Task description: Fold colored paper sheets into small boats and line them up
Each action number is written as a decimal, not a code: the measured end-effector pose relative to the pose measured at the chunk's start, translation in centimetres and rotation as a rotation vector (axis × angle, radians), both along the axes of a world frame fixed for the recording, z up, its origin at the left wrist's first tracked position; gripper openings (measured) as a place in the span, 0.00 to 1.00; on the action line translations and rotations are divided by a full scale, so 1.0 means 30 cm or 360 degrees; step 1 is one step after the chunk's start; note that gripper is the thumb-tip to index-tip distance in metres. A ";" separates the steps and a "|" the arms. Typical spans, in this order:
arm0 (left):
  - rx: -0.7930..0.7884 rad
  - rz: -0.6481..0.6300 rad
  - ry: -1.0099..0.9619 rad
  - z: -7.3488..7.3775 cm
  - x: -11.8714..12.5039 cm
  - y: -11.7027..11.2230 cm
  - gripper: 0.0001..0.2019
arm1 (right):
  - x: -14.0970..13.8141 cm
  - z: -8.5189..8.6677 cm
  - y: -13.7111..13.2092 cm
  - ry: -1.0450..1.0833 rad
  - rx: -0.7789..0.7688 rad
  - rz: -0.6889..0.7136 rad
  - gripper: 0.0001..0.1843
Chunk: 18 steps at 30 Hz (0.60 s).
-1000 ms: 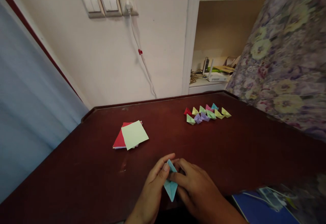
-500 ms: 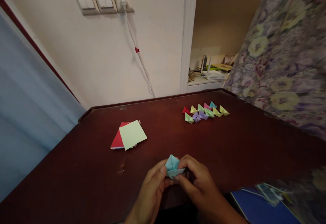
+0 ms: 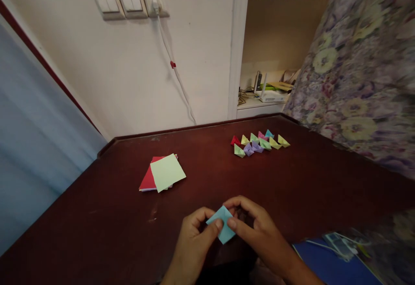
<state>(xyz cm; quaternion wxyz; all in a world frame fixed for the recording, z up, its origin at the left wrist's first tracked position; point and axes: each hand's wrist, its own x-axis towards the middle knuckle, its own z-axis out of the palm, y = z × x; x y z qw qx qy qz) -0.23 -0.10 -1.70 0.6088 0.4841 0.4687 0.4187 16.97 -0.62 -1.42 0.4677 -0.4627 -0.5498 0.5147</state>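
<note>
A light blue folded paper [image 3: 225, 233], now a flat diamond shape, is held between both hands near the table's front edge. My left hand [image 3: 195, 237] pinches its left side, thumb on top and fingers behind. On the other side my right hand [image 3: 259, 224] grips the right corner between thumb and fingers. The underside of the paper is hidden by the hands. Farther back to the right stand several small folded paper boats [image 3: 257, 146] in red, yellow, green, pink, purple and blue, set in two rows.
A stack of square paper with a pale green sheet [image 3: 167, 172] on top lies left on the dark red table [image 3: 106, 216]. A blue folder [image 3: 330, 261] is at the lower right. A white cord [image 3: 181, 84] hangs down the wall; a floral curtain [image 3: 353, 73] borders the right.
The light blue paper has gone from an opened, boat-like shape to a flat diamond. Both hands have shifted their grip, with the thumbs now on its face.
</note>
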 end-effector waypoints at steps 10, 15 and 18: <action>0.0092 -0.0062 0.0068 0.001 0.018 -0.008 0.16 | -0.021 -0.004 -0.003 -0.0040 0.0081 -0.0154 0.12; 0.0078 -0.0073 0.0060 -0.005 0.020 -0.004 0.16 | -0.014 -0.001 -0.004 -0.0060 0.0128 -0.0102 0.10; 0.0110 -0.0055 0.0086 -0.001 0.022 -0.006 0.15 | -0.012 -0.007 -0.002 -0.0092 0.0138 -0.0155 0.12</action>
